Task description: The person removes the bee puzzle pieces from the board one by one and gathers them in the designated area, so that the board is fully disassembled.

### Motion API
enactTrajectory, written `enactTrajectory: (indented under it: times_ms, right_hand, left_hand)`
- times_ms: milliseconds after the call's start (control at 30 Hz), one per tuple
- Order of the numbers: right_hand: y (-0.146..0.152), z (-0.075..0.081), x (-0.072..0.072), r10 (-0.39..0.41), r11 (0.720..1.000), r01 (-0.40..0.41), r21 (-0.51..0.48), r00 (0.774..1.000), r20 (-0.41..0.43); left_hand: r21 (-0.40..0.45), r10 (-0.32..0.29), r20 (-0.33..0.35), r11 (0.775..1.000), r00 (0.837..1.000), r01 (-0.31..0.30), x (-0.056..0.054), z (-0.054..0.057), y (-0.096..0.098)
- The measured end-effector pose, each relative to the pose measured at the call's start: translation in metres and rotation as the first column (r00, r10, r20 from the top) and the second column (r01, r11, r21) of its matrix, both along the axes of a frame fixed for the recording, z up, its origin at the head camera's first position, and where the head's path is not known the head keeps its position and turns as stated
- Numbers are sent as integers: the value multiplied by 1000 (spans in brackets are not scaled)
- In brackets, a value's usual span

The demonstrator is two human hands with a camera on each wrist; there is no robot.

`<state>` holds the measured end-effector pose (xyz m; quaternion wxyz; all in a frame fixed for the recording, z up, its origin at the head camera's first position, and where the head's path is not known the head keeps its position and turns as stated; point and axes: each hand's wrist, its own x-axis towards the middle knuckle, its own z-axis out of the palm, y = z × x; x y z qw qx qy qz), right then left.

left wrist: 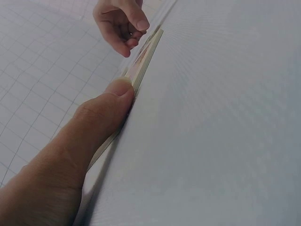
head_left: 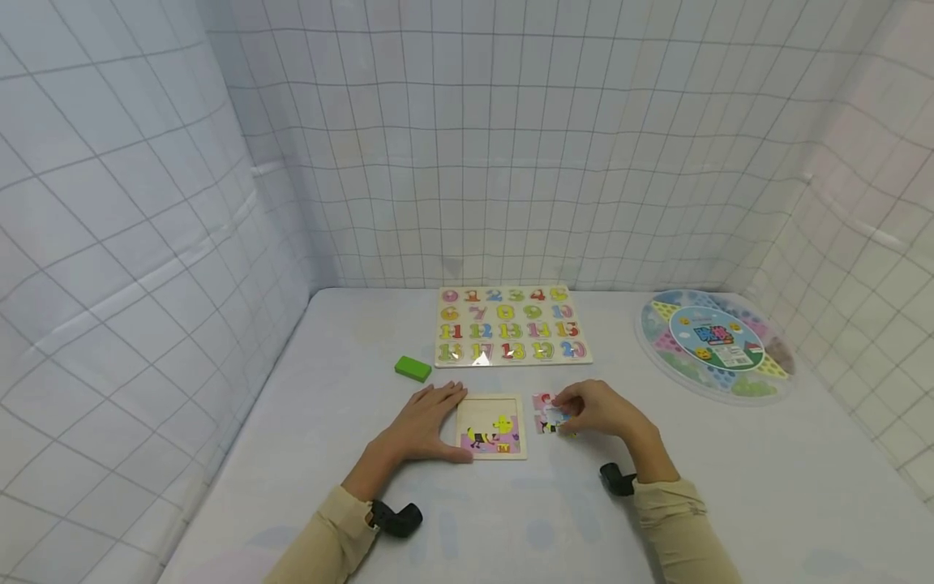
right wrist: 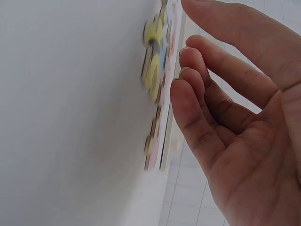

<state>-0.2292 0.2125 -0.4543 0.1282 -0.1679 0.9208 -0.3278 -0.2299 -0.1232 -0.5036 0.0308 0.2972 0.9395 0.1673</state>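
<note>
A small square wooden puzzle board (head_left: 490, 399) lies on the table, with yellow, black and pink pieces along its lower part. My left hand (head_left: 423, 423) holds the board at its left side, fingers at the upper left corner. Its thumb (left wrist: 106, 106) presses the near edge. To the right of the board lies a small group of loose puzzle pieces (head_left: 543, 418), seen edge-on and blurred as coloured pieces (right wrist: 155, 61) in the right wrist view. Over them hovers my right hand (head_left: 600, 408), thumb and fingers apart and bent. Nothing shows between them.
Behind the board lies a number puzzle (head_left: 511, 325) with rows of coloured numerals. A green block (head_left: 413, 368) sits at its near left corner. On the far right is a round game board (head_left: 717, 345) in clear wrapping. White gridded cloth walls (head_left: 511, 162) surround the table.
</note>
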Motion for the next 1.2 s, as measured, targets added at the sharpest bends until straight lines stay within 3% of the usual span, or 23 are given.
enactTrajectory:
  times_ms: [267, 667, 1200]
  right_hand:
    - [-29, -2, -2, 32, 999, -32, -3, 999, 24]
    - [-70, -4, -6, 101, 995, -101, 5, 995, -6]
    - [-82, -1, -9, 116, 992, -116, 42, 993, -2]
  left_hand:
    - [15, 7, 27, 1000, 1000, -7, 0, -1, 0]
    - [12, 8, 32, 1000, 999, -8, 0, 1, 0]
    - [-2, 17, 20, 1000, 1000, -17, 0, -1, 0]
